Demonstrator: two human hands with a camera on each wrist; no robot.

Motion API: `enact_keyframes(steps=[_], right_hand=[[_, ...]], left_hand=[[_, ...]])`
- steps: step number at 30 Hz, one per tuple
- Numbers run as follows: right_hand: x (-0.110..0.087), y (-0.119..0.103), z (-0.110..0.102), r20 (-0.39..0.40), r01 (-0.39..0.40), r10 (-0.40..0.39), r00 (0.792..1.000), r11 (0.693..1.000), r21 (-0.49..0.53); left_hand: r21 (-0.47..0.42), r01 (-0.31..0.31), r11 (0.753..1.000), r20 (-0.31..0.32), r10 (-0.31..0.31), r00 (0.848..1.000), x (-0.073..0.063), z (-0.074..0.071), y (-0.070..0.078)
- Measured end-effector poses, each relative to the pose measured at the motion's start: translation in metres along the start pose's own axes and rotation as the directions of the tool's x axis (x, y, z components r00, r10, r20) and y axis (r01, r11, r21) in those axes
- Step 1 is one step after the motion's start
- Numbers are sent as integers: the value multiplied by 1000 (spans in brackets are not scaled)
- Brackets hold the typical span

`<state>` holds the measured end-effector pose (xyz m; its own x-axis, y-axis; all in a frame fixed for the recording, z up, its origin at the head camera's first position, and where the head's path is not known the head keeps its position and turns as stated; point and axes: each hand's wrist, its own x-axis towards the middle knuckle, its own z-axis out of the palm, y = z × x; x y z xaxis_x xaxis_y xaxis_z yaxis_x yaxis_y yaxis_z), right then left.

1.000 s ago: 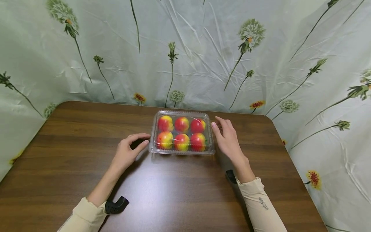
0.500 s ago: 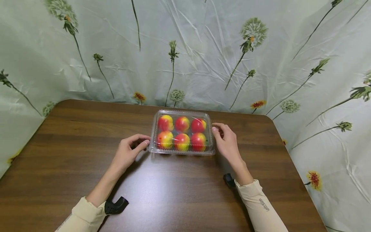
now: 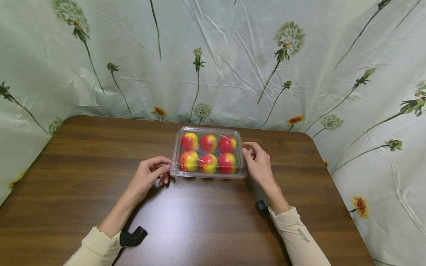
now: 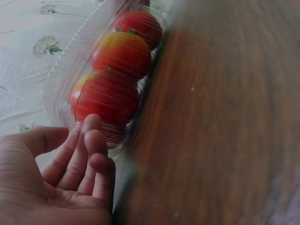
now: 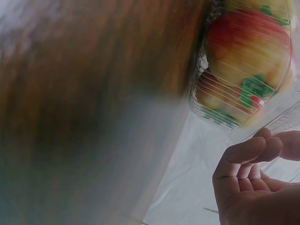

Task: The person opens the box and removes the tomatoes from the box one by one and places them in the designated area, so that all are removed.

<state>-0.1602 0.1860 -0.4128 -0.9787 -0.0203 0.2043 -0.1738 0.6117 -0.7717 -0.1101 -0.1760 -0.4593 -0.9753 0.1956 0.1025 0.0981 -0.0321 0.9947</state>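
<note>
A clear plastic clamshell container [image 3: 210, 175] lies near the table's far edge with its lid down. Inside sit two rows of round red-and-yellow fruits [image 3: 208, 143], some showing green bits in the wrist views. My left hand [image 3: 144, 177] is at the container's left end. In the left wrist view its loosely bent fingers [image 4: 93, 140] reach the plastic wall, and the thumb stands apart from them. At the opposite end, my right hand [image 3: 261, 164] pinches the protruding plastic rim between thumb and fingertips [image 5: 248, 149], as the right wrist view shows.
The brown wooden table [image 3: 199, 221] has rounded far corners. Right behind it hangs a pale curtain [image 3: 233, 66] printed with dandelions. A black strap piece [image 3: 133, 236] shows at the left sleeve and another black piece [image 3: 262, 208] at the right one.
My right hand has come in to the container's right edge and its fingers have bent onto the rim. The left hand's lower fingers now show below its thumb. The container stays in place.
</note>
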Motion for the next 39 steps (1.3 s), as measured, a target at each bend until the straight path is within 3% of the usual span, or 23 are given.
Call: enact_keyframes(steps=[9, 20, 33, 39], right_hand=[[-1, 3, 2, -7, -1, 1, 1000, 1000, -2], [-4, 2, 3, -3, 4, -4, 1000, 999, 32], [-4, -1, 5, -11, 22, -21, 1000, 999, 45], [-4, -1, 5, -7, 24, -24, 1000, 999, 46]], left_hand=[[-155, -18, 988, 125, 38, 991, 0, -5, -7], [-261, 44, 964, 259, 26, 966, 0, -10, -4], [-238, 44, 970, 291, 29, 956, 1, -13, -2], [-278, 61, 959, 308, 29, 951, 1, -12, -1]])
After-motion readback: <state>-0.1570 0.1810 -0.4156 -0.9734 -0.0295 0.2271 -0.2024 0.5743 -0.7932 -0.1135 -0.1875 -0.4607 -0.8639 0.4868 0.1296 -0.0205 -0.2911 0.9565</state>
